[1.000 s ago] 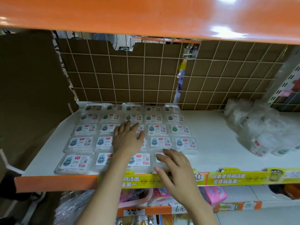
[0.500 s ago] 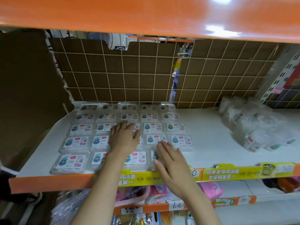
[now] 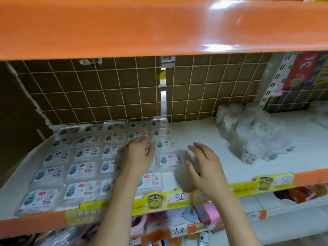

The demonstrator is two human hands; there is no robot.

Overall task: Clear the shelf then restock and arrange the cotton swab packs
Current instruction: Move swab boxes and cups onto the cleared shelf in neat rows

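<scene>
Flat clear cotton swab packs (image 3: pixel 81 170) with white labels lie in a neat grid of rows on the left half of the white shelf (image 3: pixel 195 135). My left hand (image 3: pixel 136 157) rests palm down on packs in the grid's middle right, fingertips bent slightly. My right hand (image 3: pixel 204 166) hovers just off the grid's right front corner, fingers relaxed and apart, blurred by motion. A grey smear sits beside its palm; I cannot tell whether it is a pack or blur.
A heap of clear-bagged swab packs (image 3: pixel 252 135) lies at the shelf's right. The orange upper shelf (image 3: pixel 159 27) hangs low overhead. Cardboard behind a wire grid (image 3: pixel 106 91) closes the back. A yellow price strip (image 3: pixel 159 199) runs along the front edge, with goods on the lower shelf (image 3: pixel 204 213).
My right hand has lifted off the front-row pack and swung right, away from the grid. My left hand stays on the packs, shifted slightly. The view has dropped and moved closer.
</scene>
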